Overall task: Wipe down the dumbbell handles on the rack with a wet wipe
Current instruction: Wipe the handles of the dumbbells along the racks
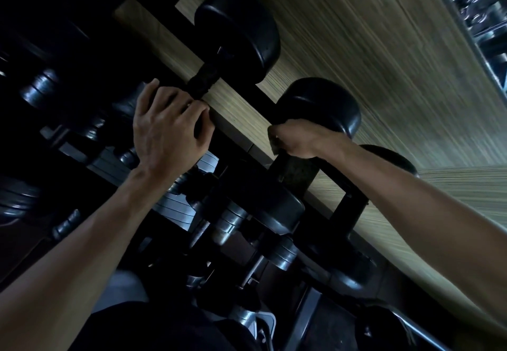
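Note:
The view is dim and tilted. A black dumbbell lies on the rack, its knurled handle running down to my left hand, whose fingers curl round the handle's lower end. A second black dumbbell lies to the right. My right hand is wrapped round the top of its handle, just below the upper head. A greyish edge of the wet wipe sticks out at the fingers; the rest of the wipe is hidden in the hand.
Several more dumbbells with metal collars fill the lower tiers and the dark left side. A wood-grain wall runs behind the rack. A metal machine frame stands at the top right.

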A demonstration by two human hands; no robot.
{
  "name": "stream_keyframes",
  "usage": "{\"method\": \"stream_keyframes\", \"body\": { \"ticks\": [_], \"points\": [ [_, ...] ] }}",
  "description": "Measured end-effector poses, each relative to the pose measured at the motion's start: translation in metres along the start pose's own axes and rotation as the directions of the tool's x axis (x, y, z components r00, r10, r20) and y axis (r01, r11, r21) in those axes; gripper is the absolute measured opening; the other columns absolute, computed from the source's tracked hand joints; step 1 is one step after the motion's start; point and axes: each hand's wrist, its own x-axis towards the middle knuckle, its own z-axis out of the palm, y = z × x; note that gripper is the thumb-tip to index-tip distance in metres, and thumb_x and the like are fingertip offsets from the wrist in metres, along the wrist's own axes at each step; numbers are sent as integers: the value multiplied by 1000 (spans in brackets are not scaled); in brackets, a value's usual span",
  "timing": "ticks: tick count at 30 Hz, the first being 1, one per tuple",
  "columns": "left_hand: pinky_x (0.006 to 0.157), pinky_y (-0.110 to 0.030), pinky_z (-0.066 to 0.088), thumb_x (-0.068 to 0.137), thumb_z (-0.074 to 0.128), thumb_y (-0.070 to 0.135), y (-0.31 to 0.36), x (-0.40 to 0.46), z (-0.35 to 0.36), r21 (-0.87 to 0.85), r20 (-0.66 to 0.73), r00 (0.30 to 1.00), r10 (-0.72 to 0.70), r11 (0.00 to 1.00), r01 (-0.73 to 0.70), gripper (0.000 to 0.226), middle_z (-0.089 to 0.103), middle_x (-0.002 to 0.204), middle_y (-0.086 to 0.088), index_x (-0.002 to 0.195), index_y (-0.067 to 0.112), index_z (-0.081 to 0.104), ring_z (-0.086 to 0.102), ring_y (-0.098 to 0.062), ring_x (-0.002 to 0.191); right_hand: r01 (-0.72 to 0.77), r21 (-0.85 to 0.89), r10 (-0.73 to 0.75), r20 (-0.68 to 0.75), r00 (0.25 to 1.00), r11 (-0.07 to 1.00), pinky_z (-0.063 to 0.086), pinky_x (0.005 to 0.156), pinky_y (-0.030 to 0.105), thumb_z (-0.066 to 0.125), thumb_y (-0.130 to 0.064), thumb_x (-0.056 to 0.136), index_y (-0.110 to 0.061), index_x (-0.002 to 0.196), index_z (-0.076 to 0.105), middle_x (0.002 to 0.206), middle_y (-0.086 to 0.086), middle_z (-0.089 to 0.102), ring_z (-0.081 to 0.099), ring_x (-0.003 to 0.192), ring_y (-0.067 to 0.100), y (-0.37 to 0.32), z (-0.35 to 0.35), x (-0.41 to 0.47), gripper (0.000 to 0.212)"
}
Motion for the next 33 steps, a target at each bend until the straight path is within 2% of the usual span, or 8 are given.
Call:
{"method": "stream_keyframes", "body": {
  "ticks": [5,12,15,18,21,24,28,33],
  "points": [
    [111,-43,38,98,55,30,-2,0,0,-4,-9,1000,17,1000,-17,26,73,85,-2,88,18,76,66,-25,96,49,266,-99,178,979,963,53,78,29,53,-22,101,-13,111,66,106,-1,67,64,97,18,-31,9,1,18],
    [112,-42,35,98,55,31,0,0,-1,11,13,1000,16,1000,-16,26,73,86,-2,89,18,76,64,-25,97,123,853,205,-258,944,508,52,85,19,54,-28,102,-16,112,67,108,-8,69,63,101,2,8,19,-40,20],
    [113,-43,32,99,55,32,1,1,-5,0,59,998,10,1000,-10,25,73,90,-2,93,19,76,62,-26,100,157,948,505,-282,816,276,60,74,28,55,-22,102,-18,103,67,99,-6,69,67,95,11,13,60,-64,13],
    [114,-49,30,98,57,27,21,2,-10,-76,127,992,-25,997,35,20,72,103,-2,104,20,74,60,-28,107,184,973,806,-220,549,140,60,71,32,57,-22,101,-15,104,66,98,-4,66,67,92,15,6,94,-74,12],
    [107,-49,36,99,54,26,81,-13,-10,-313,232,970,71,950,5,23,69,115,-2,113,17,71,61,-29,111,186,982,909,-47,415,-34,49,68,15,55,-22,101,-18,106,62,93,-4,64,61,82,6,-3,107,-64,10],
    [106,-42,41,104,45,35,131,-34,-8,-499,358,923,141,864,61,37,65,129,-4,126,13,66,58,-24,122,241,950,886,69,459,-198,47,66,23,55,-19,99,-14,94,66,78,-2,62,59,71,10,-8,107,-40,12],
    [114,-33,33,105,38,42,130,-36,-5,-546,465,882,80,810,215,49,56,146,-4,142,14,54,48,-19,137,231,967,852,-32,523,-105,39,56,24,54,-23,101,-19,60,56,55,-4,54,48,49,2,-22,99,-30,42],
    [107,-31,40,104,37,41,131,-36,-7,-556,475,878,64,794,243,47,64,133,-1,137,15,58,57,-15,124,29,999,652,-11,758,-16,40,54,24,53,-30,101,-14,68,67,61,1,61,55,54,9,-34,120,-52,40]
  ]
}}
